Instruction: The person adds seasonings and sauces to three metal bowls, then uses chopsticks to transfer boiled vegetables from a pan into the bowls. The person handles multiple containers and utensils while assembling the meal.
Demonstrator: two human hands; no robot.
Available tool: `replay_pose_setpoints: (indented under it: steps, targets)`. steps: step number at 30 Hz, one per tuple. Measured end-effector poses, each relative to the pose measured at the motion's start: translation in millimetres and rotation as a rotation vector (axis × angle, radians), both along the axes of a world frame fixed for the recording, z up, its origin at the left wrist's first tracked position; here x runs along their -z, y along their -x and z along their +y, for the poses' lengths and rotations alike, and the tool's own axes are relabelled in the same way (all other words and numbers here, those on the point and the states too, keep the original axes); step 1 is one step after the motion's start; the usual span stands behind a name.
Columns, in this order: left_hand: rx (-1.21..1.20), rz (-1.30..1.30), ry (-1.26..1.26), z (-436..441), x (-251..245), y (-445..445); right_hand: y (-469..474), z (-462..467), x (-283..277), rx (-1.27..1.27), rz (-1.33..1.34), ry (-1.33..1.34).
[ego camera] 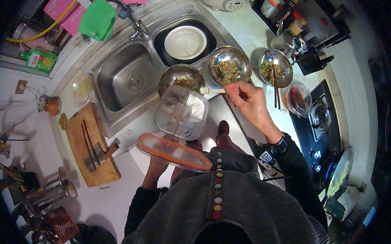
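Observation:
My right hand (248,103) pinches the handle of a small pale spoon (212,90), whose end is over the near rim of a steel bowl (168,75) holding chopped food. My left hand (163,153) is largely hidden beneath a clear, divided seasoning box (181,113), which it seems to hold from below. White powder fills one compartment of the box. Its raised lid (174,152) with an orange seal tilts toward me. Beyond my right hand sits another steel bowl (229,65) of mixed food. Farther right, a third steel bowl (275,68) has dark chopsticks (277,83) across it.
A double sink (128,76) holds a white bowl (186,42) in its right basin. On the left, a cleaver (97,157) and chopsticks lie on a wooden cutting board (80,140). A lidded clear container (299,97) stands beside the gas stove (321,116). A rice cooker (225,0) is behind.

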State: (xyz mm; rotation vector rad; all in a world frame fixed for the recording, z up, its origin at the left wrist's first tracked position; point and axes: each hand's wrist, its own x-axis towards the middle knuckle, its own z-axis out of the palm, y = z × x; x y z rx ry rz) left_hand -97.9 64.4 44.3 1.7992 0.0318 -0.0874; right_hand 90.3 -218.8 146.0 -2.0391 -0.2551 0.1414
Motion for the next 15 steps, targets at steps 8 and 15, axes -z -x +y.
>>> replay_pose_setpoints:
  steps: [8,15]
  targets:
    - [-0.019,0.139,-0.278,19,-22,11,-29,39,55,-0.141,-0.459,0.154]
    - [-0.151,-0.060,-0.187,15,-25,6,-19,36,29,-0.170,-0.409,0.120]
